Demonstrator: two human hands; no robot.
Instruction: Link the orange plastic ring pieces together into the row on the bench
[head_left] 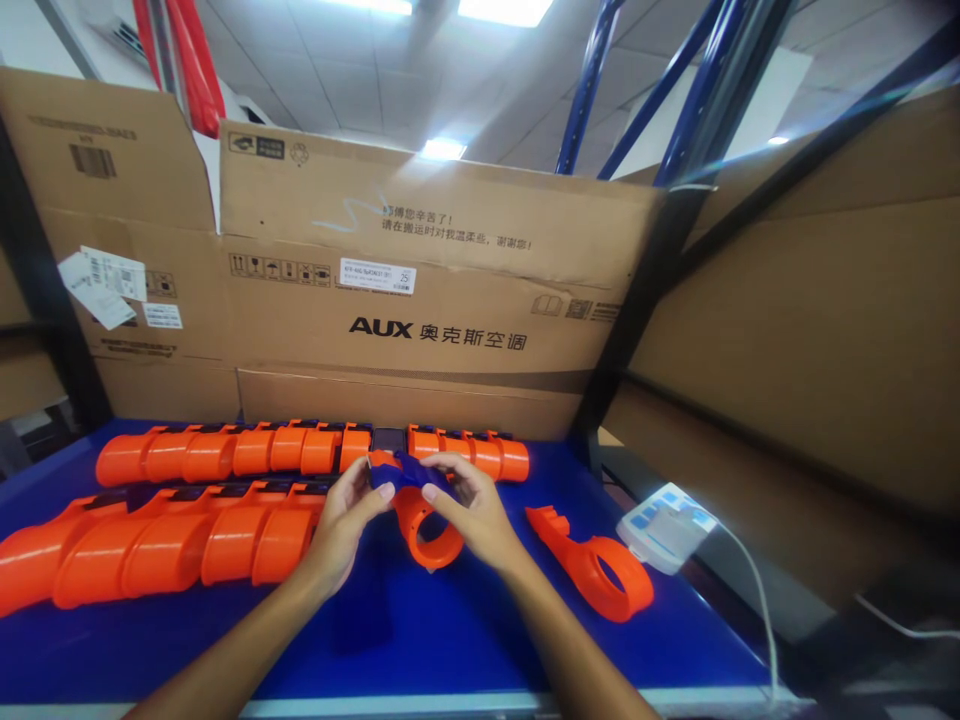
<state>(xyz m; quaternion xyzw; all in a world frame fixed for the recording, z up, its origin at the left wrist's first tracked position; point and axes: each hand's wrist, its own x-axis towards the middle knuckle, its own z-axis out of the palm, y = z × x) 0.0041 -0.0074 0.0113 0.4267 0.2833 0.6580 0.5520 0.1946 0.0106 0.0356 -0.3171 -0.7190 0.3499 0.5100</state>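
Both hands hold one orange ring-shaped plastic part (436, 545) above the middle of the blue table. A dark blue piece (411, 474) sits across its upper end, and the ring hangs below. My left hand (346, 515) grips the left end of the blue piece between thumb and fingers. On the other end, my right hand (474, 505) has its thumb on the near side and its fingers behind. Exactly how the two pieces join is partly hidden by the fingers. A separate orange ring part (611, 580) lies to the right, with no blue piece visible on it.
Several orange parts with dark tops stand in a back row (289, 450) and a front-left row (169, 548). A dark rectangular object (388, 440) is behind my hands. A white device (667, 528) with a cable sits at the right edge. Cardboard (420, 300) walls the back.
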